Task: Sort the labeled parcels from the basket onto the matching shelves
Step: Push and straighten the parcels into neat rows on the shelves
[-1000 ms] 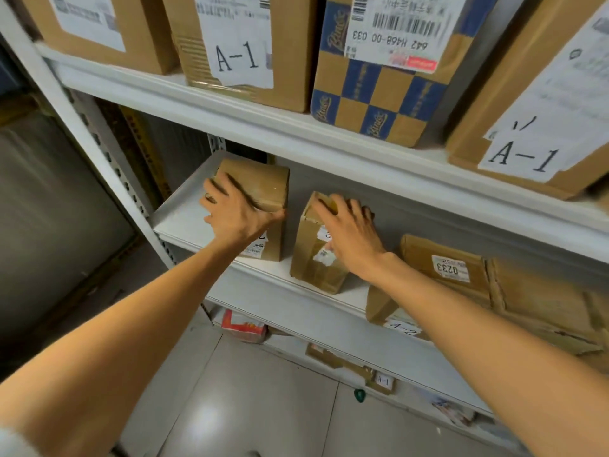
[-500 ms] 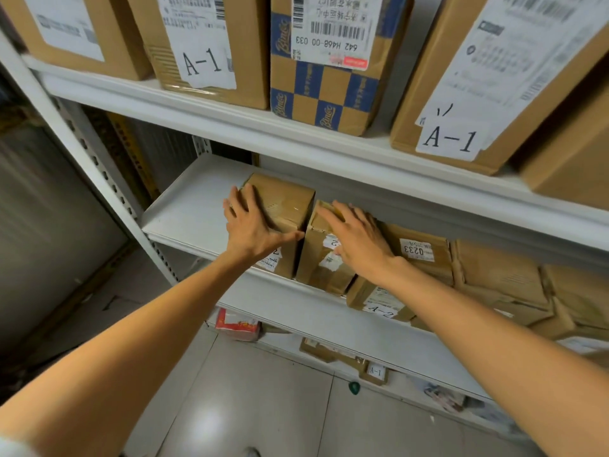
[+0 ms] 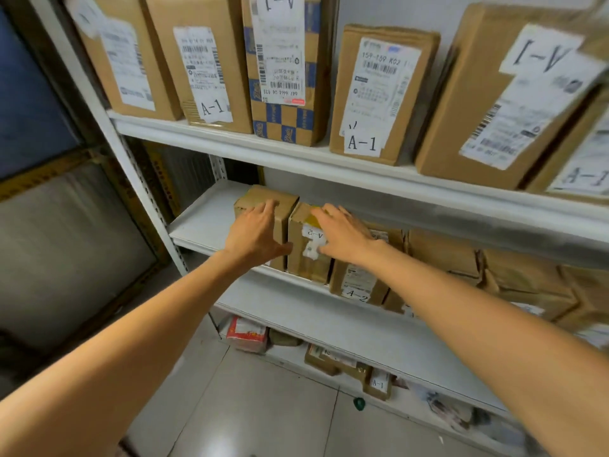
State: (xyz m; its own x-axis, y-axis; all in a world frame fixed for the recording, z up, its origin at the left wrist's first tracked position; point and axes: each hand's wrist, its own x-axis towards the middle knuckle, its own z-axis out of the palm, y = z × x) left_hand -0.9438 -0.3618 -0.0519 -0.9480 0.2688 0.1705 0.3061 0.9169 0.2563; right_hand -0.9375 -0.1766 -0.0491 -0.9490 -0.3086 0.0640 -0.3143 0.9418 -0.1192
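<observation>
On the middle white shelf (image 3: 204, 222) stand two small brown parcels side by side. My left hand (image 3: 255, 234) lies flat with straight fingers on the left parcel (image 3: 283, 202). My right hand (image 3: 342, 234) rests with spread fingers on the second parcel (image 3: 306, 255), which bears an A-2 label. That parcel touches a row of further brown parcels to its right, one (image 3: 357, 285) also labeled A-2. The basket is out of view.
The upper shelf (image 3: 263, 153) holds several tall cardboard boxes labeled A-1. A bottom shelf carries small packets, among them a red and white one (image 3: 247, 334). The middle shelf's left end is bare. Grey tiled floor lies below; a dark frame stands at left.
Both hands have pushed the two parcels rightward until they sit against each other and the row. The view has tilted upward, showing more of the top shelf.
</observation>
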